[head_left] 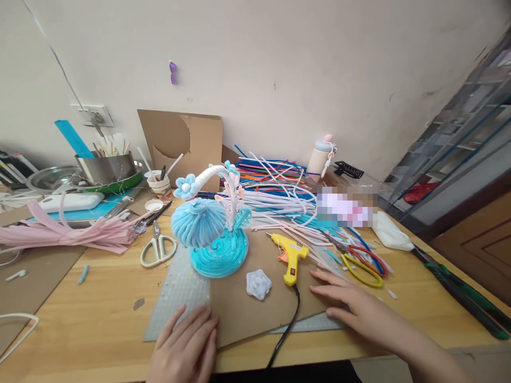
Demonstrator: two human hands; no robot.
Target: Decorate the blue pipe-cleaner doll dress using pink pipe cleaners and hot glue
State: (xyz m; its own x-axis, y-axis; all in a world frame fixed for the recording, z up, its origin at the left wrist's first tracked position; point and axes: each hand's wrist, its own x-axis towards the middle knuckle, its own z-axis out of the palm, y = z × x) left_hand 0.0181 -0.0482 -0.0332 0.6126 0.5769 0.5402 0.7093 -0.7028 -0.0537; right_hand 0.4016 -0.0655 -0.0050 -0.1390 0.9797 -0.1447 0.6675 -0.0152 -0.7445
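Note:
My left hand [184, 346] rests on the near edge of the grey cutting mat [179, 298] and the cardboard sheet [235, 319], fingers stretched out and holding nothing. Over the right side of the cardboard lies my right hand [347, 300], its fingers apart. Just left of it is a yellow hot glue gun [292, 258] on its side, with a black cord trailing to the front edge. A pale pipe-cleaner flower [258, 284] lies between my hands. Behind it stands a pipe-cleaner lamp with a spiral turquoise base [219, 260], a blue shade [198, 222] and a flower-trimmed white stem.
Scissors with pale handles [158, 250] lie left of the lamp. Pink pipe cleaners [80, 231] are bundled farther left, with many coloured ones [271, 175] behind. At right are red-and-yellow-handled scissors [363, 266] and a green-black-handled tool [463, 292]. A bottle [319, 157] stands by the wall.

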